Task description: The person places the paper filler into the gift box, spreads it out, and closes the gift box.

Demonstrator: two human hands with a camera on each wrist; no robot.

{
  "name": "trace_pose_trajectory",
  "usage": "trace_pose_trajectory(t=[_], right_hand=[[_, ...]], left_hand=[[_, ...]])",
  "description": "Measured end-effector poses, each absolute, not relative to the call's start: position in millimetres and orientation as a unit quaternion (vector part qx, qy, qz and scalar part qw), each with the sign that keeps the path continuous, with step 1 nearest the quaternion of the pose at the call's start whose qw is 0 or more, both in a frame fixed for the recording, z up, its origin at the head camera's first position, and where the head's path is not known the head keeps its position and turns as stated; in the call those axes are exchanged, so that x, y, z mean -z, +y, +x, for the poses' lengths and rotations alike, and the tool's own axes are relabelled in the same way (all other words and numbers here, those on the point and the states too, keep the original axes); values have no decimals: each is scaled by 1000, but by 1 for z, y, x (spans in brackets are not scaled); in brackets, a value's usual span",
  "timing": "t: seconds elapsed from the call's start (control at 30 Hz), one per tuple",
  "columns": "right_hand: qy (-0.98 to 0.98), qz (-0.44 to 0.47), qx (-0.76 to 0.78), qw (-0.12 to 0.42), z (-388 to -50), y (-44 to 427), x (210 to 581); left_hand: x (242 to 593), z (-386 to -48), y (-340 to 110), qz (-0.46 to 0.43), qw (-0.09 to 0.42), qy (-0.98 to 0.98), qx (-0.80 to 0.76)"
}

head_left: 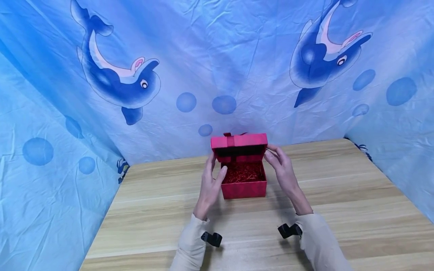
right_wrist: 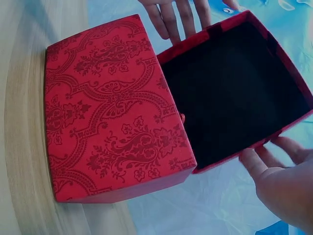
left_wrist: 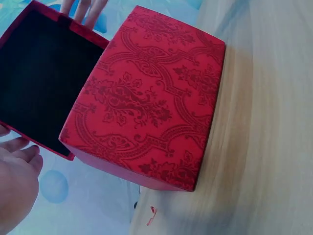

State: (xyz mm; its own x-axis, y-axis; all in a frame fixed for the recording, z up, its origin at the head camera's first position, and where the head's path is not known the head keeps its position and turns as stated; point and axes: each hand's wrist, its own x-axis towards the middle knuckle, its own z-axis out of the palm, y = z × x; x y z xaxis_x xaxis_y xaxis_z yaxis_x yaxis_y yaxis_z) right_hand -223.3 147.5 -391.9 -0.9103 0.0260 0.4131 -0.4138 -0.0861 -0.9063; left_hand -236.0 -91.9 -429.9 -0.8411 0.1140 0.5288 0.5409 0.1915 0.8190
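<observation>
A red box [head_left: 244, 190] with a dark floral pattern stands on the table, holding shredded red filler [head_left: 243, 172]. Its lid [head_left: 239, 141] is tilted up at the rear, showing a black inside; whether it is hinged is hidden. My left hand [head_left: 209, 188] reaches along the left side, with straight fingers [right_wrist: 186, 17] touching the lid's side and the thumb apart above the box's left edge. On the other side, my right hand [head_left: 285, 175] has extended fingertips [right_wrist: 249, 159] against the lid's right edge. Neither hand visibly wraps round the lid.
A light wooden table [head_left: 162, 214] lies below the box. Blue fabric [head_left: 210, 56] printed with dolphins hangs behind and at both sides. In the left wrist view, a small red shred [left_wrist: 152, 215] lies beside the box. A dark ribbon [head_left: 230, 141] crosses the lid.
</observation>
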Motion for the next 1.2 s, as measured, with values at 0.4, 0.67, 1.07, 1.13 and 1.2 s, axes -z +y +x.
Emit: trace_pose_trajectory(t=[0.4, 0.67, 1.07, 1.13, 1.2], right_hand=[[-647, 111, -730, 188, -225, 138, 394], [-688, 159, -689, 167, -221, 147, 409], [-744, 178, -627, 146, -215, 158, 426], [-749, 181, -621, 145, -214, 158, 428], [-751, 183, -618, 143, -213, 159, 431]], left_hand=[[434, -235, -95, -208, 167, -730, 629], [430, -235, -97, -161, 155, -754, 618], [436, -234, -105, -164, 107, -789, 582], [439, -234, -107, -160, 98, -795, 577], [440, -233, -108, -157, 93, -800, 571]])
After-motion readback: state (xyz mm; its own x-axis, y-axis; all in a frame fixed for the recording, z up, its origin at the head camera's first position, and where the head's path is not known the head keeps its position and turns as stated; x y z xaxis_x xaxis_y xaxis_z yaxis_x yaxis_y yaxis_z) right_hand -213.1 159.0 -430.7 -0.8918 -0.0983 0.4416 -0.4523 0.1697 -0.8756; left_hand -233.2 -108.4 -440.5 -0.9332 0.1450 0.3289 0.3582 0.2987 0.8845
